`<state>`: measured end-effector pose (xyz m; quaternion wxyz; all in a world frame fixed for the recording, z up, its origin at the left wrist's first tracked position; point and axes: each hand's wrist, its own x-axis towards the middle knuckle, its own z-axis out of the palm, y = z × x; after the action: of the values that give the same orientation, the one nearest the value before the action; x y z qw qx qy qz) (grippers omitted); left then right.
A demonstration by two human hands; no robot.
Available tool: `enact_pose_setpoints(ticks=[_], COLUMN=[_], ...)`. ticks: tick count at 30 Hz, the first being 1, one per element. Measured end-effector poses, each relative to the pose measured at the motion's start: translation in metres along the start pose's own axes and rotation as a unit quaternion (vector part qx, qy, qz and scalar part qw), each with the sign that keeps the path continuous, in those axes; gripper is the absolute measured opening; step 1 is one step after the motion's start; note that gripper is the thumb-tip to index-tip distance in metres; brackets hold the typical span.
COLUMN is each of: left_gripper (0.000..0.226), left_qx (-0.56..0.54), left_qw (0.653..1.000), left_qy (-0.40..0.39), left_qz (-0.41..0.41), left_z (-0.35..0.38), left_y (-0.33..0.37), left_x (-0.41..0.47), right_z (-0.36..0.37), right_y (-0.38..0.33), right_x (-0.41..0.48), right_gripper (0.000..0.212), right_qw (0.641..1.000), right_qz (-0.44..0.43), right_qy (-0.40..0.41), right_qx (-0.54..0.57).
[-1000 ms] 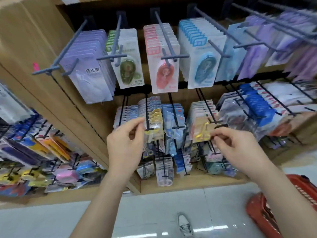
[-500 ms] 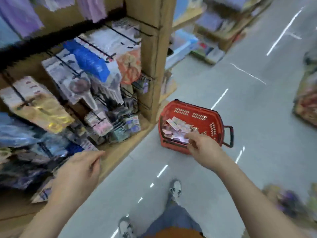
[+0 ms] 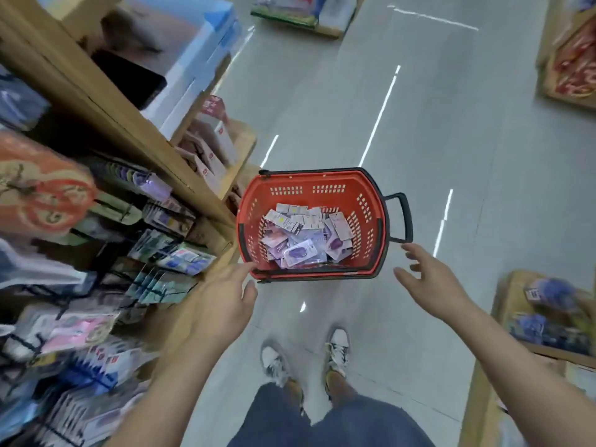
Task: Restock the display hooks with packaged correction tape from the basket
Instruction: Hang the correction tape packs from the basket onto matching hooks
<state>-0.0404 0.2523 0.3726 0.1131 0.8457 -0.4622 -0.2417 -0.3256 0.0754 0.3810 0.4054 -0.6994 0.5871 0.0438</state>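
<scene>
A red basket (image 3: 364, 221) with black handles stands on the grey floor in front of my feet. Inside lies a loose heap of packaged correction tape (image 3: 304, 235), mostly white cards with purple and pink tape bodies. My left hand (image 3: 222, 304) hangs over the basket's near left corner, fingers straight, holding nothing. My right hand (image 3: 430, 280) hovers beside the basket's near right corner, just below its black side handle (image 3: 403, 217), fingers spread and empty. The display hooks (image 3: 161, 253) with hanging packs run along the wooden shelf at my left, blurred.
The wooden shelf unit (image 3: 106, 111) fills the left side, with boxes (image 3: 206, 146) on its low ledge just behind the basket. Another display (image 3: 545, 321) stands at the right. Open grey floor (image 3: 451, 124) stretches beyond the basket. My shoes (image 3: 306, 356) are just behind it.
My view has swung from the hooks down to the basket. Both hands left the hanging packs; my right hand has drawn back from inside the basket to its right side, and my left came over.
</scene>
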Motion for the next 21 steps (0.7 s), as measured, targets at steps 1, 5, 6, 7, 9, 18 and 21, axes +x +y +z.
enact_pose_setpoints(ticks=[1, 5, 6, 7, 9, 18, 21], left_gripper=[0.039, 0.042, 0.043, 0.043, 0.046, 0.07, 0.089], left_qx=[-0.007, -0.018, -0.017, -0.011, 0.019, 0.177, 0.29], left_qw=[1.0, 0.998, 0.997, 0.997, 0.995, 0.955, 0.916], left_qy=[-0.015, -0.064, -0.072, -0.078, -0.103, -0.212, -0.235], left_qz=[-0.007, -0.015, -0.013, -0.013, -0.007, 0.108, 0.15], left_z=[0.01, 0.052, 0.064, 0.077, 0.105, 0.297, 0.357], left_y=[0.0, -0.011, -0.014, -0.018, -0.029, -0.108, -0.124], left_x=[0.018, 0.091, 0.11, 0.132, 0.174, 0.353, 0.397], right_z=[0.004, 0.029, 0.039, 0.049, 0.073, 0.228, 0.282], right_y=[0.001, 0.006, 0.009, 0.011, 0.017, 0.095, 0.135], right_x=[0.015, 0.08, 0.099, 0.119, 0.158, 0.372, 0.436], right_gripper=[0.053, 0.051, 0.051, 0.052, 0.055, 0.069, 0.075], right_qw=[1.0, 0.999, 0.998, 0.997, 0.995, 0.973, 0.956], right_qz=[0.007, 0.036, 0.043, 0.051, 0.075, 0.191, 0.237], right_qy=[-0.001, -0.01, -0.014, -0.018, -0.026, -0.069, -0.084], right_qx=[0.01, 0.039, 0.043, 0.046, 0.057, 0.113, 0.149])
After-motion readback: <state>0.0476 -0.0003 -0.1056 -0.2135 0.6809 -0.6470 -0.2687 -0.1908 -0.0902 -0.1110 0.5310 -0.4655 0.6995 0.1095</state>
